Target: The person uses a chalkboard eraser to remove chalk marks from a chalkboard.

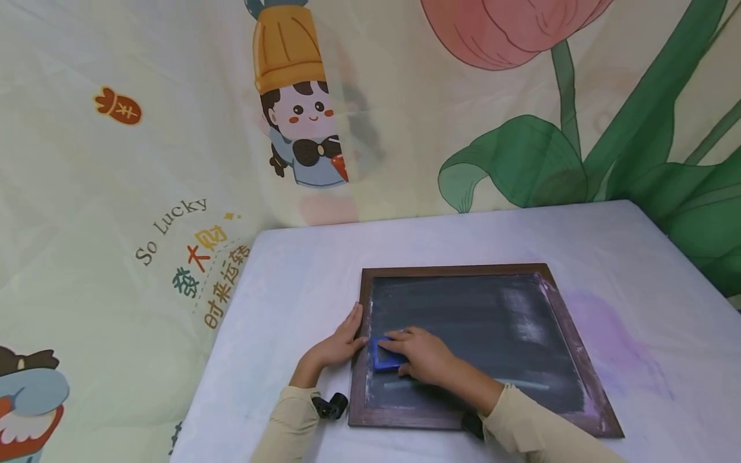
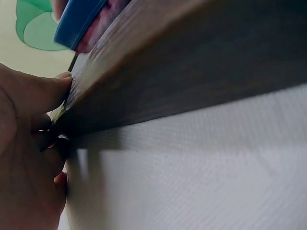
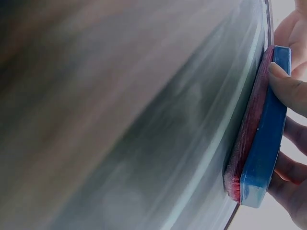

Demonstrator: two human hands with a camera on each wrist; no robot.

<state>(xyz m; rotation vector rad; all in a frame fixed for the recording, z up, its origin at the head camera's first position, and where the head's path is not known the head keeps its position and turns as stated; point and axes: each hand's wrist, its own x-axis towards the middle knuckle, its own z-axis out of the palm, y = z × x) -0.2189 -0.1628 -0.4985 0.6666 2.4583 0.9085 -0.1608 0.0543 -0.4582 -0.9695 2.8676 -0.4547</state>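
Note:
A chalkboard (image 1: 451, 315) in a brown wooden frame (image 1: 457, 271) lies flat on the white-covered table. At its left part my right hand (image 1: 431, 360) grips a blue chalkboard eraser (image 1: 379, 361). In the right wrist view, the thumb and fingers hold the blue back of the eraser (image 3: 266, 148), and its reddish felt faces the board. My left hand (image 1: 336, 346) rests at the frame's left edge, fingers straight along it. From the left wrist, the thumb (image 2: 50, 91) touches the frame's upper edge; the other fingers are partly hidden beside it.
A pale chalk line (image 1: 523, 384) crosses the lower board, and a whitish smear (image 1: 525, 315) shows at upper right. Purple dust stains the tablecloth (image 1: 602, 328) right of the frame. A printed cloth (image 1: 393, 116) hangs behind the table. Small black cameras (image 1: 330, 406) sit at the wrists.

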